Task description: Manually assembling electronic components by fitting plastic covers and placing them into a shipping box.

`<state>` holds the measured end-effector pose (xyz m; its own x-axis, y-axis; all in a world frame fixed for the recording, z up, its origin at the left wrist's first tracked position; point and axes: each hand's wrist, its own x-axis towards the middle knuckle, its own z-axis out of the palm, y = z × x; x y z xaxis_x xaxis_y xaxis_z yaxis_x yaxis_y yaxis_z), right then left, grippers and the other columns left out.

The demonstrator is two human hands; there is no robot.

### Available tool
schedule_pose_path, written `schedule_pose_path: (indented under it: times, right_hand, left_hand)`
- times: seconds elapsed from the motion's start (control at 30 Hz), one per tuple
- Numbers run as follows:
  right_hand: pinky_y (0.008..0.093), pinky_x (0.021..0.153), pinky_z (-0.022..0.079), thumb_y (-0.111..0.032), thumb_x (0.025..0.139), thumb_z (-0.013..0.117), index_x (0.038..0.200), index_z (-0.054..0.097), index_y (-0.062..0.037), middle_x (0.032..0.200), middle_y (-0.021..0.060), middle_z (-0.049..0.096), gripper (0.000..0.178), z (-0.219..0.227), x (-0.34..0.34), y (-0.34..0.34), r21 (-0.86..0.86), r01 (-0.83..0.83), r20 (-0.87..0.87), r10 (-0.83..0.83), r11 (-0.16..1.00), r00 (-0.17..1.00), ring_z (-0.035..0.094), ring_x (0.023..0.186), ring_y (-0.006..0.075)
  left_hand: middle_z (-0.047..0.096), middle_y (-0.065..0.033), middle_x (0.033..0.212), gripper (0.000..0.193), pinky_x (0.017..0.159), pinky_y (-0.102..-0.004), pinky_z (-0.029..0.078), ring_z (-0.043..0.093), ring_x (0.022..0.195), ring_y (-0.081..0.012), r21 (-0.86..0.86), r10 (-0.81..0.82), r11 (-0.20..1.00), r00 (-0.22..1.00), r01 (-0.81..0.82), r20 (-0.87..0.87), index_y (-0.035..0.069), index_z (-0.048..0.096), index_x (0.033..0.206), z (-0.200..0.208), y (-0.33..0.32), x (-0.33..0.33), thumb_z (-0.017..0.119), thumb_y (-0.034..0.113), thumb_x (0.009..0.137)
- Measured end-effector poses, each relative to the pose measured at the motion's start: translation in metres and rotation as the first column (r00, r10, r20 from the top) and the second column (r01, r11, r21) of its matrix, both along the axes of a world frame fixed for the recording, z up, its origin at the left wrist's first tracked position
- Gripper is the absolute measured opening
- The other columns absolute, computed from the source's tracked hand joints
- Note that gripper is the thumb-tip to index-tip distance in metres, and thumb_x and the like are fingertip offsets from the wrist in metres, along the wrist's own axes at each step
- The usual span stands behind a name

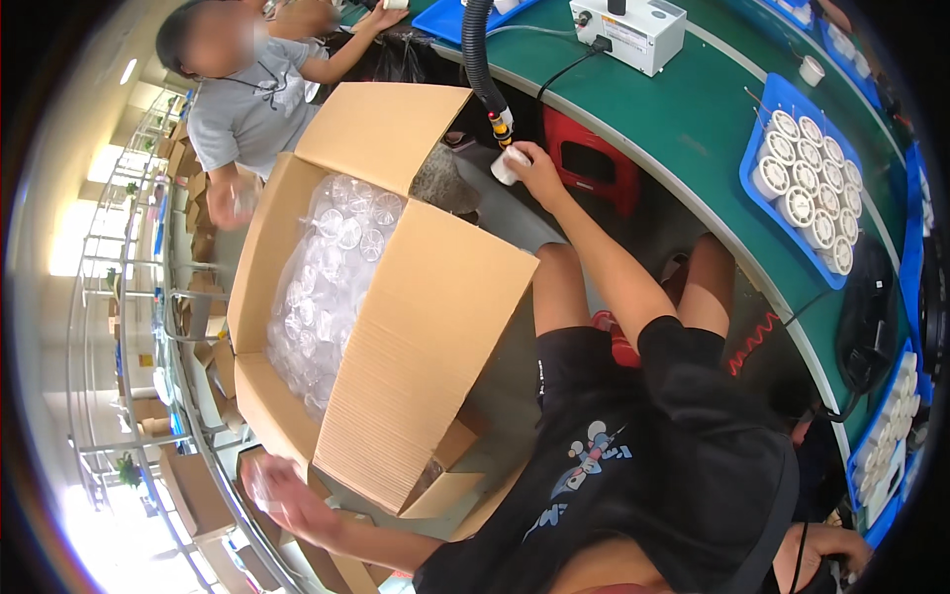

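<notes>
My right hand (535, 176) is closed round a small white cylindrical part (508, 166). It holds the part just under the tip of a nozzle (501, 127), which hangs from a black corrugated hose (476, 49). My left hand (295, 508) is out beyond the near left corner of a large open carton (426, 327). Its curled fingers are round a clear plastic piece (261, 485), slightly blurred. Inside the carton, a clear bag (315, 297) is filled with many round transparent plastic pieces.
A curved green workbench (683, 148) carries a blue tray (754, 183) of white round parts and a white box-shaped device (633, 35). A red stool (591, 158) stands beneath. Across the carton, a co-worker in a grey shirt (233, 114) reaches towards its far side. Racks and cartons line the left.
</notes>
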<state>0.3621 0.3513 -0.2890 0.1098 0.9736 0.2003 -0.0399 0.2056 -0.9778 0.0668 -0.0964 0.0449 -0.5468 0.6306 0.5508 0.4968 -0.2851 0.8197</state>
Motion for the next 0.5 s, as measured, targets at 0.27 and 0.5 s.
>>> schedule_pose_path:
  times: [0.27,0.5]
  right_hand:
    - [0.0311,0.084,0.051,-0.017,0.092,0.061,0.13,0.052,-0.0066,0.117,0.0067,0.06,0.04,-0.02,0.097,-0.197,-0.466,-0.075,-0.35,-0.106,0.882,0.931,0.059,0.104,0.0162]
    - [0.0298,0.088,0.05,-0.021,0.096,0.057,0.13,0.05,-0.0042,0.117,0.0085,0.06,0.039,0.009,0.169,-0.347,-0.635,-0.109,-0.385,-0.191,0.765,0.903,0.059,0.105,0.0175]
  left_hand:
    - [0.053,-0.0206,0.129,0.061,0.102,-0.0443,0.044,0.056,0.115,-0.0278,0.024,-0.232,0.656,0.171,0.754,0.958,0.002,0.042,0.137,-0.189,0.125,0.211,0.067,0.026,0.087]
    - [0.057,-0.0153,0.117,0.036,0.098,-0.0471,0.048,0.054,0.11,-0.0301,0.287,-0.06,0.91,-0.589,0.3,0.806,0.001,0.055,0.117,-0.341,0.333,0.206,0.062,0.023,0.089]
